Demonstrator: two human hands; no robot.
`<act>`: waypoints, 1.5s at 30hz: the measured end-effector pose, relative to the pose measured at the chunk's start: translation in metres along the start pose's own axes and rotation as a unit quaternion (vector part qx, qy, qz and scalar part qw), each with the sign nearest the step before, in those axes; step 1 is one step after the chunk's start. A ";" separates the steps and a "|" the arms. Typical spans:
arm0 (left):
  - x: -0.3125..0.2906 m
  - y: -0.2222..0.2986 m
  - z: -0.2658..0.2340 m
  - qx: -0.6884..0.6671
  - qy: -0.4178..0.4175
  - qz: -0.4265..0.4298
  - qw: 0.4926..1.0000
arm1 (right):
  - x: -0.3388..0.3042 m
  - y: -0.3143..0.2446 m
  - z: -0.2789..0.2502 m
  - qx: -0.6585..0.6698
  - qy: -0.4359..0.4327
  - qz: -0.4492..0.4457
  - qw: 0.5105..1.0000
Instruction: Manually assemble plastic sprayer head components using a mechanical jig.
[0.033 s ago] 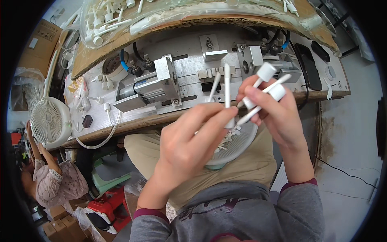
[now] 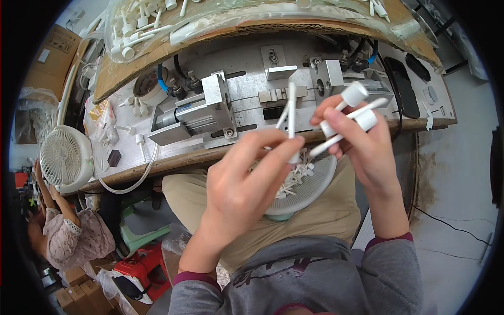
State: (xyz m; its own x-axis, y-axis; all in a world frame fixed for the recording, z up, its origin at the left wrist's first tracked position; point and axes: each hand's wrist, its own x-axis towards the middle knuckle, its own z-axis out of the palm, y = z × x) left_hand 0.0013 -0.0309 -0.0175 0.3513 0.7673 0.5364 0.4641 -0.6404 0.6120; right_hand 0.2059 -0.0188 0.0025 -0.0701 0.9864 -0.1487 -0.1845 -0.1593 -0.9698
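Note:
My left hand is closed, its fingertips pinching white plastic applicators whose thin rods point up and away from me. Their lower ends are partly hidden by the fingers. To its right, my right hand grips several white cap applicators, each a short round cap with a rod, fanned between thumb and fingers. The two hands are apart. Beneath them, on my lap, sits a round pale mesh basket with many small white plastic pieces in it.
A metal fixture with a left cylinder block and a right block stands on the bench. Above it, a cardboard shelf bears more white applicators. A white fan is at left; a black phone lies right. Another person sits at far left.
My left hand has shifted slightly left, and its rods have drawn closer together. My right hand has moved a little to the right, widening the gap and uncovering more of the basket.

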 end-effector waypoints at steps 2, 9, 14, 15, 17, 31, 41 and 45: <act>-0.001 -0.008 0.006 0.044 0.020 -0.027 0.998 | 0.000 -0.001 -0.001 -0.058 0.038 -0.049 0.996; 0.011 -0.025 0.022 0.227 -0.025 0.009 0.974 | -0.010 0.001 -0.002 -0.188 0.110 -0.176 0.960; 0.012 -0.025 0.019 0.229 -0.039 -0.003 0.973 | -0.013 0.004 -0.011 -0.334 0.097 -0.321 0.881; 0.012 -0.025 0.017 0.212 -0.037 -0.006 0.977 | -0.012 0.004 -0.013 -0.389 0.090 -0.359 0.844; 0.013 -0.024 0.016 0.084 -0.034 -0.040 0.995 | -0.012 0.005 -0.009 -0.440 0.076 -0.402 0.800; 0.002 -0.015 0.007 0.032 0.035 -0.050 0.998 | 0.000 0.027 -0.006 -0.346 0.117 -0.403 0.839; 0.018 -0.028 0.015 0.225 -0.037 0.020 0.973 | -0.007 0.012 -0.008 -0.006 -0.009 -0.041 0.999; 0.017 -0.028 0.013 0.192 -0.047 -0.005 0.980 | -0.007 0.010 -0.010 0.055 -0.031 0.013 0.998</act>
State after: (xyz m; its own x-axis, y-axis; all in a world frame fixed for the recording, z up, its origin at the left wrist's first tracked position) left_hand 0.0051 0.0002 -0.0331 0.4101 0.7849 0.4645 0.7337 -0.5865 0.3431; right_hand 0.2145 -0.0266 -0.0078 -0.1356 0.9782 -0.1574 -0.2875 -0.1909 -0.9386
